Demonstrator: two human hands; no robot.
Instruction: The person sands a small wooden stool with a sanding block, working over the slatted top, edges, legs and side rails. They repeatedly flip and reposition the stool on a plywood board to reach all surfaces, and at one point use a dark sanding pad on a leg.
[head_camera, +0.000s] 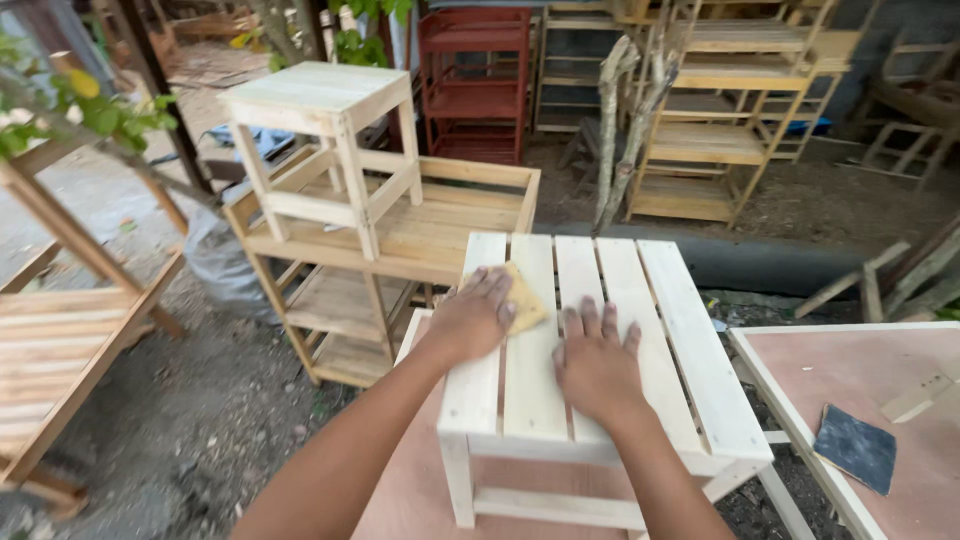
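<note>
1. Pale, bare pine slats form the top of the slatted stool (600, 340) under your hands.
2. Your left hand (472, 318) presses a tan sandpaper sheet (524, 298) flat on the stool's left slats, fingers spread.
3. Your right hand (596, 365) lies flat beside it, empty, fingers apart.
4. Right of the stool, a dark sandpaper square (855, 447) rests on a pinkish board (860, 370).
5. Behind the stool, a smaller stool (325, 150) stands on a wooden shelf rack (420, 235).

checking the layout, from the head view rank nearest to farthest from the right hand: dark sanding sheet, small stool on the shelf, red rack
1. Dark sanding sheet, lower right on the pink board.
2. Small stool, upper left, atop the shelf.
3. Red rack, far back, top centre.
</note>
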